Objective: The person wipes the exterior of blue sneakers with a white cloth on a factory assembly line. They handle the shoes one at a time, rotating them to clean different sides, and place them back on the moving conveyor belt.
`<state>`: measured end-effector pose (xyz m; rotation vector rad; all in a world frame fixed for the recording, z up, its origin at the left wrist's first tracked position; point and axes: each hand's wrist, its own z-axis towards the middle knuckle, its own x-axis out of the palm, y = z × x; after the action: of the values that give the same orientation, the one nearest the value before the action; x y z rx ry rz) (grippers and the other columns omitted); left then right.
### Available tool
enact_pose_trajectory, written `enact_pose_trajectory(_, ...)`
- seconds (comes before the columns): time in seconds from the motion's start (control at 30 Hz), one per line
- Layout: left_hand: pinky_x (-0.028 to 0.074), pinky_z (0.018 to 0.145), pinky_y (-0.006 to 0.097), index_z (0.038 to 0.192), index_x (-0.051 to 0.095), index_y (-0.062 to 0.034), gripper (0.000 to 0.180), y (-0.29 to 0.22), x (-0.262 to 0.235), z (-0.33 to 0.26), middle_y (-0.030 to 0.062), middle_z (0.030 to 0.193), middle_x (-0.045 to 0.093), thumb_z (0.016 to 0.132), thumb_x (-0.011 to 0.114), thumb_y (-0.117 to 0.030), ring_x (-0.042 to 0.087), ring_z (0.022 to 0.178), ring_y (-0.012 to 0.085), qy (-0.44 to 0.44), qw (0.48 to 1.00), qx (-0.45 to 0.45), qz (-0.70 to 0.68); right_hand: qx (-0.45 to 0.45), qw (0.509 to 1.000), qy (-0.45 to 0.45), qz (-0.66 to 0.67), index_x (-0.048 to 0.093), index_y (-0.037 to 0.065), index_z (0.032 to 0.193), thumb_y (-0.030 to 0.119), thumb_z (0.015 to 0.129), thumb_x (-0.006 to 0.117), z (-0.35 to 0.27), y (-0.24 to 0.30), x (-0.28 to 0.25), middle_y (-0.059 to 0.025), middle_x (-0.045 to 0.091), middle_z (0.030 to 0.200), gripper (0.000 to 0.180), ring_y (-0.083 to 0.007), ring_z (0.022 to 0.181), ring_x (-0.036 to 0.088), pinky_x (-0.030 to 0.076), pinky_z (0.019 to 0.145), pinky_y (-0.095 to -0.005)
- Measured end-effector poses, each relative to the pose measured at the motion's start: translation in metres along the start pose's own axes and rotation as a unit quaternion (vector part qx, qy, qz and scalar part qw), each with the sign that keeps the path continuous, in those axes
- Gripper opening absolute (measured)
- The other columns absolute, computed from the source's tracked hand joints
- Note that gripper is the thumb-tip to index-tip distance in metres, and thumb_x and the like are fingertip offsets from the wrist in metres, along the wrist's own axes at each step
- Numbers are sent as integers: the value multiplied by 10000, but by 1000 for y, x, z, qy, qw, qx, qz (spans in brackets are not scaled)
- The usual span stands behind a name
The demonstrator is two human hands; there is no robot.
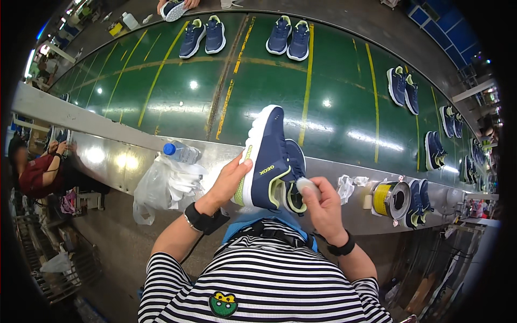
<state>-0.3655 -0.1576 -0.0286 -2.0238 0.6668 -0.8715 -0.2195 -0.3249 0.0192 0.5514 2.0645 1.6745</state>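
My left hand [228, 182] is closed around the white sole and heel side of a navy sneaker [269, 167] with lime lining, tilted with its toe pointing away from me. Between the thumb and fingers of my right hand [326, 209] is a small whitish rounded pad [307, 186], next to the shoe's opening; its exact kind is unclear. A second navy sneaker [294, 155] stands just behind and to the right of the held one, partly hidden by it.
Pairs of navy sneakers [278, 35] stand on the green conveyor belt [344, 118] ahead. On the metal ledge are a blue-capped bottle [182, 152], a plastic bag of white paper [172, 180], a yellow-banded tin [390, 199] and another pair [414, 202]. Co-workers [46, 167] handle shoes at far left and top.
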Motion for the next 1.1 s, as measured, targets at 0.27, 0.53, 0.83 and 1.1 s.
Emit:
enact_pose_trajectory(0.27, 335, 914, 237, 1342, 220, 24, 536, 26, -6, -8, 101, 1218, 445, 903, 425, -206, 429, 1068, 120, -106, 988, 86, 68, -60, 874, 343, -340, 544, 33, 801, 171, 802, 537, 4, -29, 18, -181, 538, 661, 139, -292, 603, 553, 438, 563, -345)
enact_pose_trajectory(0.53, 326, 920, 235, 1341, 194, 48, 566, 26, -14, -12, 119, 1226, 435, 902, 435, -215, 428, 1076, 130, -130, 984, 118, 8, 16, 987, 118, -106, 546, 10, 837, 181, 845, 538, 22, -3, 33, -38, 497, 607, 171, -84, 576, 437, 388, 523, -266)
enact_pose_trajectory(0.83, 325, 924, 242, 1338, 231, 17, 523, 43, -28, -22, 101, 1233, 424, 912, 411, -226, 419, 1087, 136, -173, 978, 109, -49, 6, 959, 162, -232, 498, 12, 770, 193, 848, 481, 1, -55, -13, -164, 529, 687, 198, -288, 624, 523, 412, 585, -360)
enact_pose_trajectory(1.1, 336, 922, 262, 1332, 249, 0, 501, 62, -26, -23, 99, 1226, 433, 915, 403, -232, 436, 1085, 154, -154, 973, 56, -161, 129, 929, -60, -343, 519, 55, 974, 98, 768, 574, 19, -189, -72, -138, 532, 841, 218, -325, 839, 512, 402, 788, -383)
